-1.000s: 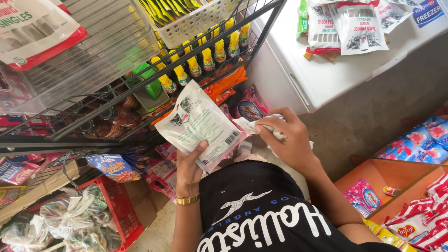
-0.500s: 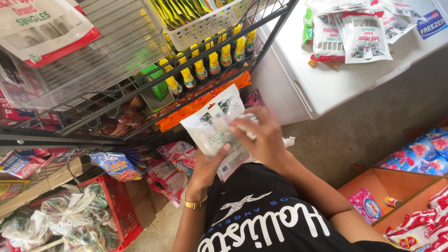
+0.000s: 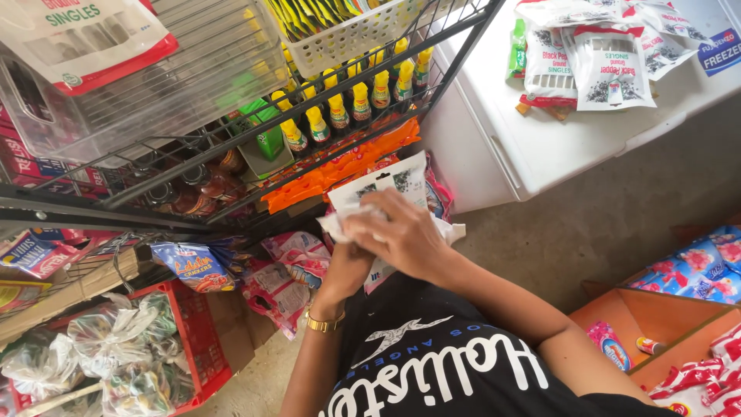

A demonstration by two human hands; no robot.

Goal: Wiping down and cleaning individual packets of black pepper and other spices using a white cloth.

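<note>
The right hand (image 3: 401, 235) is pressing a cloth (image 3: 451, 230) onto a white, black-speckled packet (image 3: 386, 181) while the left hand (image 3: 347, 262) is gripping it from below.

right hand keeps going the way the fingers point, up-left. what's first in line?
Likely the white packet that the right hand already rests on. Past it, the orange strip on the wire rack, then the yellow-capped bottles. Depth is unclear.
</note>
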